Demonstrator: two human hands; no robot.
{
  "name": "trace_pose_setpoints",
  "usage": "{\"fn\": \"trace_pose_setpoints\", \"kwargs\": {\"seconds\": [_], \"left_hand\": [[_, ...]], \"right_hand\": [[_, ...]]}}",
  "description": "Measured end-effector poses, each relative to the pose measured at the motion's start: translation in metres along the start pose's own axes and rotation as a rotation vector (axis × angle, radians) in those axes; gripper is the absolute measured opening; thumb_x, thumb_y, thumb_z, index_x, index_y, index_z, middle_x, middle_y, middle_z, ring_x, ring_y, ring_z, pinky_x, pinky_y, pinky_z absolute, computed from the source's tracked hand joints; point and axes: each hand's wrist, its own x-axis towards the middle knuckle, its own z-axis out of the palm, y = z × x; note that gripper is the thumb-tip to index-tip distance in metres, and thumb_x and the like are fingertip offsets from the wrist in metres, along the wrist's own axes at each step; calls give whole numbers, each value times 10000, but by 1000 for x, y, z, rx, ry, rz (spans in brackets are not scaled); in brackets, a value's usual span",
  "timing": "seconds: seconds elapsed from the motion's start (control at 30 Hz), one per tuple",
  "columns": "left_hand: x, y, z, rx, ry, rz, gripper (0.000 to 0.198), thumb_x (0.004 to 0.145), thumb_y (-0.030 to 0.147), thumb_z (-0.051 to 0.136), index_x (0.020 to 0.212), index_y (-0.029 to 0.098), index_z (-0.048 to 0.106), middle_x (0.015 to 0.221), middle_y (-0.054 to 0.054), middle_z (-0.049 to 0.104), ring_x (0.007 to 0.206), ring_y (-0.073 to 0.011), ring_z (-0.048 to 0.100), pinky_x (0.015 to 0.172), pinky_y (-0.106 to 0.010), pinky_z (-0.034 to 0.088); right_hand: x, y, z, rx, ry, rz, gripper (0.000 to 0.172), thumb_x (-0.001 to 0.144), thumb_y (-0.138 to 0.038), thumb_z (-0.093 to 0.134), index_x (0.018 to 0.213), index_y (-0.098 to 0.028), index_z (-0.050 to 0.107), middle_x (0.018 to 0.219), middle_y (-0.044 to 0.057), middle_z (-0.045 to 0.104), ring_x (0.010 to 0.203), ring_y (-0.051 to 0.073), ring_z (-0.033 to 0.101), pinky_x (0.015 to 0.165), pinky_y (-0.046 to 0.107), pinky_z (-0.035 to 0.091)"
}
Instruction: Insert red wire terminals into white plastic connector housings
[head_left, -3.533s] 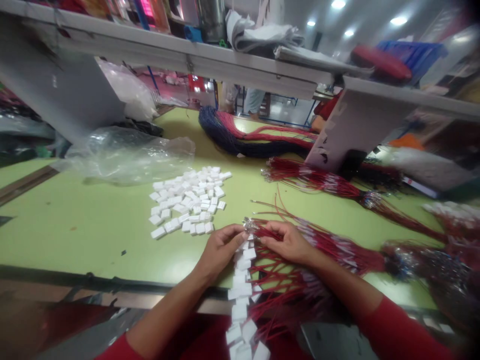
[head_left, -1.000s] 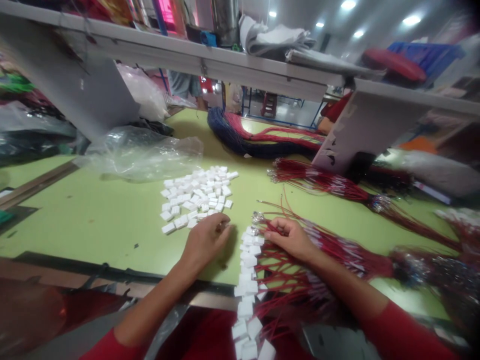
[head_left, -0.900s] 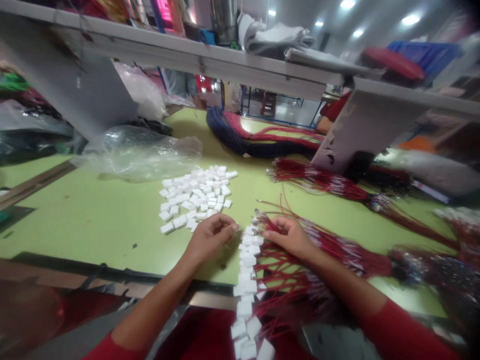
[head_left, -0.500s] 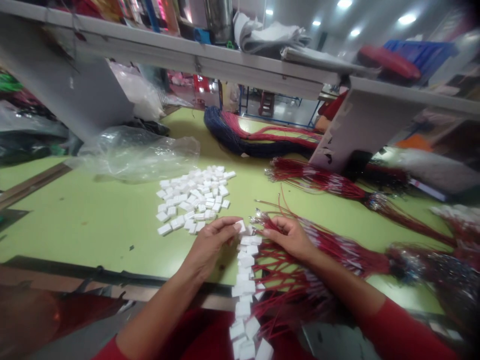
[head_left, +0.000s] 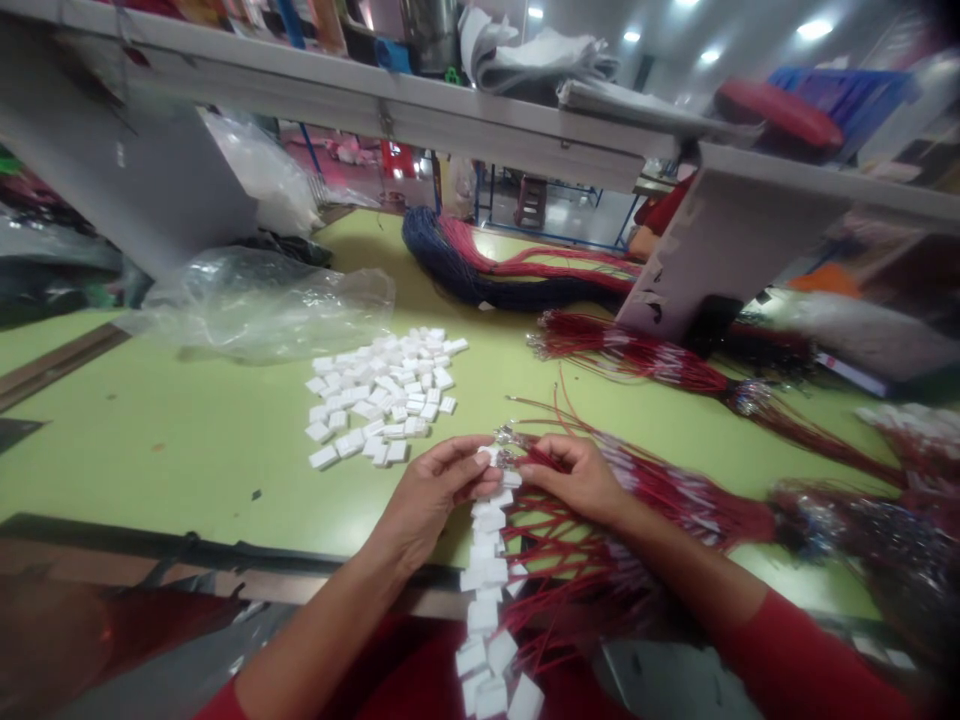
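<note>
My left hand [head_left: 442, 488] pinches a white plastic connector housing [head_left: 489, 455] between thumb and fingers. Facing it, my right hand [head_left: 574, 474] is closed on red wires whose metal-tipped ends [head_left: 508, 436] point at the housing; the ends and the housing meet or nearly meet, and I cannot tell whether a tip sits inside. Below my hands runs a column of white housings [head_left: 484, 575] joined to red wires [head_left: 559, 550], reaching down past the table edge. Left of my left hand lies a pile of loose white housings [head_left: 382, 385].
A clear plastic bag [head_left: 262, 305] lies behind the pile. Blue and pink wire bundles [head_left: 480, 270] rest at the back, and another red wire bundle [head_left: 637, 355] lies to the right. A shelf [head_left: 360, 90] crosses above the green table [head_left: 187, 430], with a grey upright panel [head_left: 720, 235] on the right.
My left hand has brought the white housing slightly right, up to the wire ends beside my right hand. The right hand stays nearly in place, and the view has shifted slightly.
</note>
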Motion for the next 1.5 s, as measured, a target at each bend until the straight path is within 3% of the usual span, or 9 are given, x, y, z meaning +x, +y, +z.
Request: {"fn": "trace_pose_setpoints", "kwargs": {"seconds": [0.2, 0.43, 0.53, 0.7, 0.8, 1.0, 1.17, 1.27, 1.5], "left_hand": [[-2, -8, -3, 85, -23, 53, 301, 620, 289, 894, 836, 136, 749, 701, -62, 747, 636, -150, 689, 635, -249, 561], [-6, -28, 6, 180, -53, 111, 266, 660, 328, 847, 824, 166, 714, 684, -51, 730, 632, -169, 669, 599, -271, 522], [-5, -25, -13, 473, 12, 293, 340, 740, 399, 779, 989, 182, 696, 798, -61, 722, 604, -159, 609, 563, -283, 486], [0, 1, -69, 1337, 366, 833, 259, 874, 342, 618, 1074, 187, 673, 1034, -115, 672, 878, -268, 591, 738, -386, 469], [6, 13, -87, 1666, 410, 945, 199, 917, 272, 533, 944, 169, 702, 986, -127, 686, 877, -288, 565, 742, -394, 437], [18, 17, -85, 1901, 410, 1001, 246, 928, 223, 475, 804, 187, 685, 805, -103, 702, 751, -263, 549, 702, -376, 395], [22, 18, -84, 1810, 361, 983, 235, 907, 240, 477, 779, 191, 668, 753, -101, 694, 742, -261, 556, 678, -370, 394], [19, 15, -77, 1486, 278, 887, 162, 857, 277, 540, 855, 191, 676, 843, -97, 708, 790, -259, 577, 708, -379, 432], [3, 1, -38, 322, -96, 114, 131, 760, 319, 716, 808, 200, 689, 704, -11, 689, 615, -130, 595, 611, -253, 485]], "right_hand": [[-2, 3, 3, -110, 56, -66, 269, 758, -390, 715, 652, -173, 596, 586, -30, 507, 548, 107, 427, 513, 222, 348], [-2, 9, 4, -105, -9, -94, 243, 788, -378, 721, 688, -167, 654, 627, -15, 568, 569, 120, 478, 529, 231, 373], [2, 6, -1, -91, 46, -188, 229, 789, -379, 749, 695, -179, 688, 741, 12, 626, 707, 159, 570, 668, 265, 453], [5, 5, -6, -83, 30, -104, 258, 820, -431, 724, 736, -186, 719, 708, 5, 648, 683, 165, 590, 667, 271, 462], [4, 9, -6, -79, -51, -42, 287, 842, -457, 695, 820, -175, 742, 691, 2, 654, 630, 147, 573, 608, 251, 440], [3, 7, -6, -65, -109, 8, 307, 865, -458, 666, 822, -157, 710, 662, -12, 620, 583, 115, 528, 558, 224, 387], [3, 3, -2, -50, -90, -3, 353, 833, -507, 677, 761, -161, 686, 633, -21, 585, 553, 108, 483, 537, 223, 370], [3, 2, 0, -35, -72, -11, 369, 813, -531, 684, 747, -168, 678, 636, -12, 582, 560, 116, 483, 532, 227, 372], [1, 4, -2, -38, 51, -80, 337, 747, -494, 744, 675, -178, 650, 620, -5, 575, 557, 123, 479, 522, 238, 385]]}}
